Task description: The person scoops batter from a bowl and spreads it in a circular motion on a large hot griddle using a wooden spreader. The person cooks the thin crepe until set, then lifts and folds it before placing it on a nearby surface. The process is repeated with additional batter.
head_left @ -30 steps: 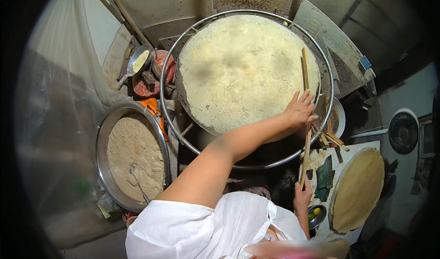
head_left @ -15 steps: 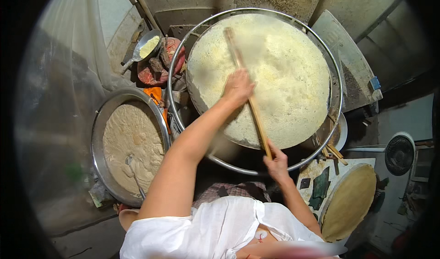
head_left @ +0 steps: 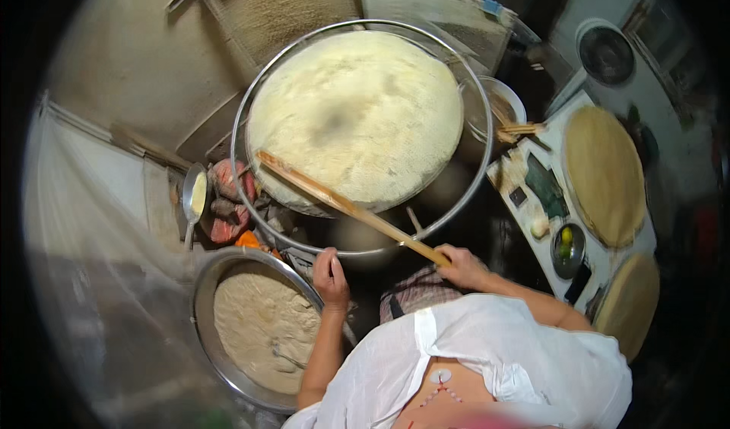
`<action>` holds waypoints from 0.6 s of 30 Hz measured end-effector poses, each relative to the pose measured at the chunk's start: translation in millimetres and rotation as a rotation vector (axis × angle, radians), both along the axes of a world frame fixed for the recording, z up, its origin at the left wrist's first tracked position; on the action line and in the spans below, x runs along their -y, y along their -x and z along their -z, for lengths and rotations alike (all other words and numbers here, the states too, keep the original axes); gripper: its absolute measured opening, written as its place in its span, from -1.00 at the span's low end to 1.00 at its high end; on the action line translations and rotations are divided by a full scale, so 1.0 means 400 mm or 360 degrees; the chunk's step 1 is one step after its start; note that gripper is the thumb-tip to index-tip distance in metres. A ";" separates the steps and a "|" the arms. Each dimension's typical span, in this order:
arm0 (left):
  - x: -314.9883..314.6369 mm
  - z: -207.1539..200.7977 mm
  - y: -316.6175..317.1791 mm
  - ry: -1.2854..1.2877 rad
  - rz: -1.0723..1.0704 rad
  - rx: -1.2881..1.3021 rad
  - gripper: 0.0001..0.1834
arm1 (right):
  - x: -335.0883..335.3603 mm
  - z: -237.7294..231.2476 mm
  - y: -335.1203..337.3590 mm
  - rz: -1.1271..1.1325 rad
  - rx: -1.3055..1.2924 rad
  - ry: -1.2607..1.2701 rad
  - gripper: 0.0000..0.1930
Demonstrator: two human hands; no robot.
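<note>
My right hand (head_left: 461, 268) grips the near end of a long flat wooden stick (head_left: 346, 207). The stick slants left, its far end over the front left edge of a round griddle (head_left: 357, 117) covered by a wide layer of pale yellow batter. A metal ring (head_left: 487, 144) circles the griddle. My left hand (head_left: 331, 279) is off the stick, its fingers bent and drawn together near the ring's front edge; I see nothing in it. Just left of that hand, a large steel basin (head_left: 209, 330) holds thick beige batter (head_left: 266, 319) with a ladle (head_left: 287, 354) in it.
At left lies a metal scoop (head_left: 195, 199) with yellow contents, beside a red basin (head_left: 230, 231). To the right, a white table (head_left: 538, 258) bears a large round flatbread (head_left: 604, 177) and a small bowl (head_left: 567, 251). Another flatbread (head_left: 629, 303) is nearer. A fan (head_left: 606, 54) stands beyond.
My left hand has let go of the stick and drawn back toward the basin. The stick has swung left and nearer, still in my right hand. The whole view has turned rightward.
</note>
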State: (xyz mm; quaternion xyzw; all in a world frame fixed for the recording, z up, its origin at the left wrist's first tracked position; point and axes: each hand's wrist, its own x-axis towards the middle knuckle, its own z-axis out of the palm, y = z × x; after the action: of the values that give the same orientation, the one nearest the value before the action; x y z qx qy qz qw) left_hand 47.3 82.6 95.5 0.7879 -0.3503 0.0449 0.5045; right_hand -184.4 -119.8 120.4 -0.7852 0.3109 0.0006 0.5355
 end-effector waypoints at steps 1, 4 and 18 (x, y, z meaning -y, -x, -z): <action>-0.040 0.017 0.045 -0.0016 0.0031 -0.0218 -0.81 | -0.016 0.030 0.011 0.0125 0.0131 -0.0010 -0.65; -0.126 0.111 0.152 -0.0145 0.0167 -0.0855 -0.79 | -0.038 0.014 -0.011 0.0597 0.0372 -0.0022 -0.77; -0.293 0.453 0.218 -0.1569 0.0273 -0.1105 -0.63 | 0.388 -0.308 0.049 0.1081 0.1062 -0.1690 -0.81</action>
State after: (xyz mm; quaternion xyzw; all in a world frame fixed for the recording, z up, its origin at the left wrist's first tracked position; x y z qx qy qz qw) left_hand -40.0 199.8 -85.6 0.8663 -0.2070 -0.4228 0.1670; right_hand -204.1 -275.1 243.7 -0.2365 0.3156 -0.2552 0.8828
